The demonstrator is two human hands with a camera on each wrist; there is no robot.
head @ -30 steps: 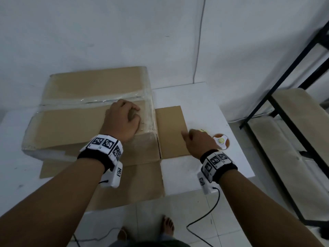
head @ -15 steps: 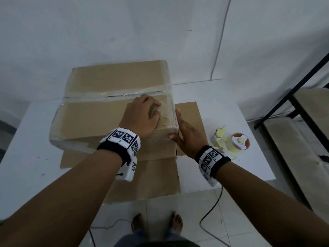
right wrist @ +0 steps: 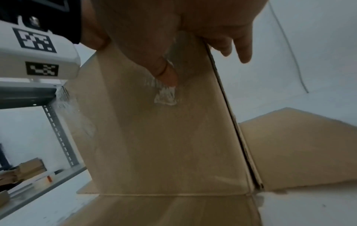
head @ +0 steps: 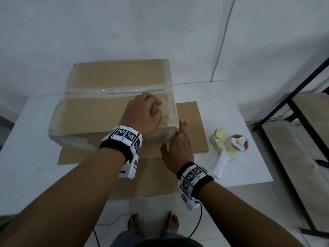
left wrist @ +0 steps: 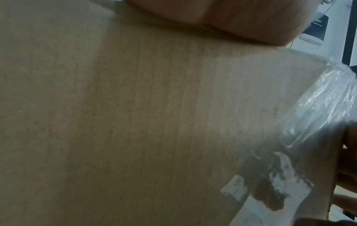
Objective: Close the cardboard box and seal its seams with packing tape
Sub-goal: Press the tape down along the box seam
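The closed cardboard box sits on the white table, with clear tape along its top seam and down its right edge. My left hand rests on the box top near the front right corner, fingers curled under, holding nothing. My right hand lies flat against that corner with straight fingers. In the right wrist view its thumb presses a wrinkled tape end onto the box's side. The left wrist view shows the box top and crinkled tape at the corner.
A tape dispenser with a white handle lies on the table to the right of my right hand. Flat cardboard sheets lie under and beside the box. A black metal shelf rack stands at the far right.
My right hand moved from the tape dispenser on the table leftward to the box's front right corner and now presses there. The left hand stayed on the box top.
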